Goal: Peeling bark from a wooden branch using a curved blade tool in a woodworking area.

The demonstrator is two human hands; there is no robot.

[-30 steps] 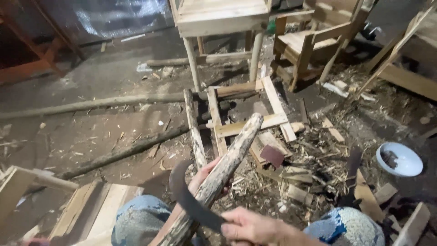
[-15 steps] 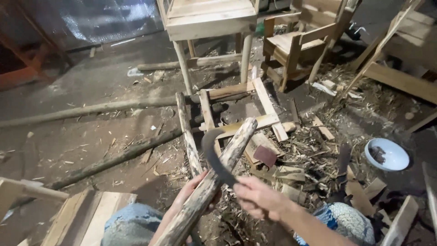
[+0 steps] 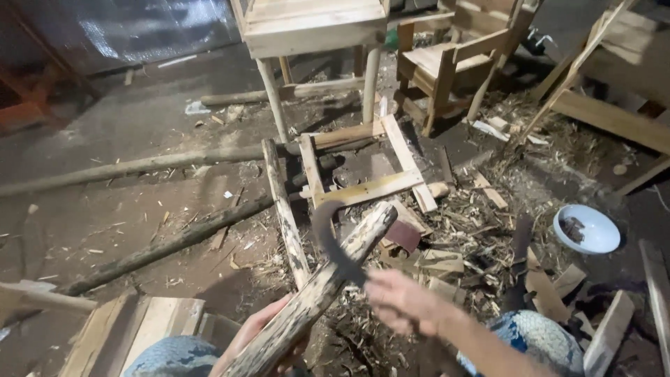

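My left hand grips the lower end of a rough wooden pole, which slants up and away to the right. In my right hand, blurred by motion, is a dark curved sickle. Its blade lies against the pole's upper part, just below the pole's far end. My knees in blue patterned cloth show at the bottom edge on both sides.
Bark chips and wood scraps litter the ground ahead. A flat wooden frame lies beyond, with a stool and a small wooden chair behind it. Long poles lie at left, a white bowl at right.
My right hand has carried the sickle up along the pole, from near my lap to close under its far end. The view has tilted slightly.
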